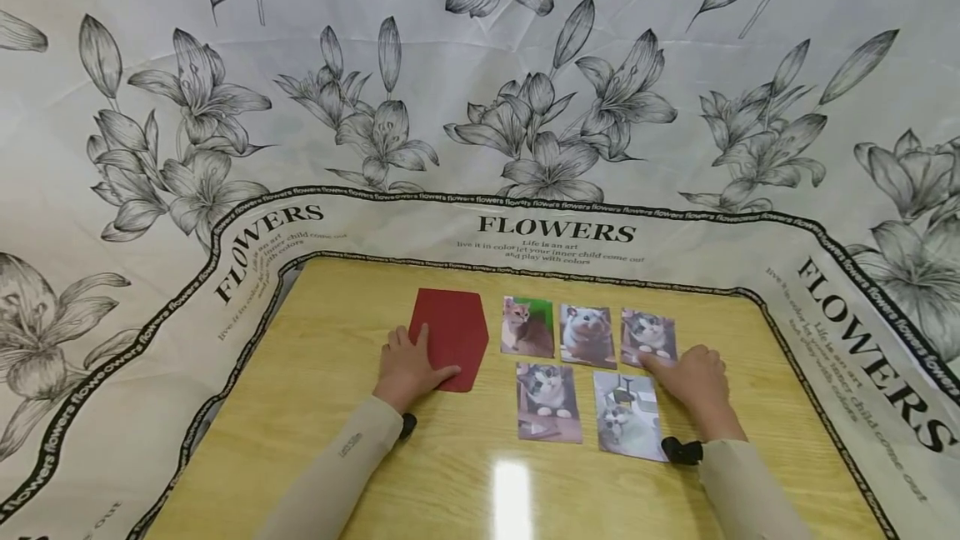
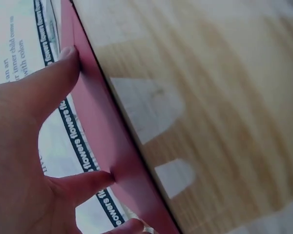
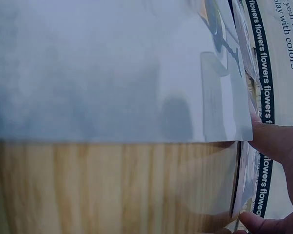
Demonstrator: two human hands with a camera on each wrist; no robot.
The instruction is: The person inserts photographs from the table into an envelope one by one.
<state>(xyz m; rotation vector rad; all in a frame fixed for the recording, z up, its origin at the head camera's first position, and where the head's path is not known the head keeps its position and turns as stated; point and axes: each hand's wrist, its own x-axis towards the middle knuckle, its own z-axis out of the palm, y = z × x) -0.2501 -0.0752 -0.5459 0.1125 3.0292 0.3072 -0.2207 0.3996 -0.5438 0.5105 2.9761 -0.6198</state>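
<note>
My left hand (image 1: 405, 369) rests on the left part of a red envelope (image 1: 463, 336), its thumb and fingers spread. The left wrist view shows the thumb and a finger touching the red surface (image 2: 100, 126). My right hand (image 1: 697, 382) is at the lower right corner of a cat photo card (image 1: 647, 332), the thumb touching its bottom edge. To its left lie a hamster-like animal photo (image 1: 587, 336) and a photo of a tan cat on green (image 1: 528, 327). Below are another cat photo (image 1: 549, 402) and a white cat photo (image 1: 628, 415), which looms large in the right wrist view.
The photos and envelope lie flat on a light wooden table (image 1: 315, 473). A cloth (image 1: 555, 232) printed with flowers and lettering borders the table at the back and sides. Light reflects off the table (image 1: 512, 498) near the front.
</note>
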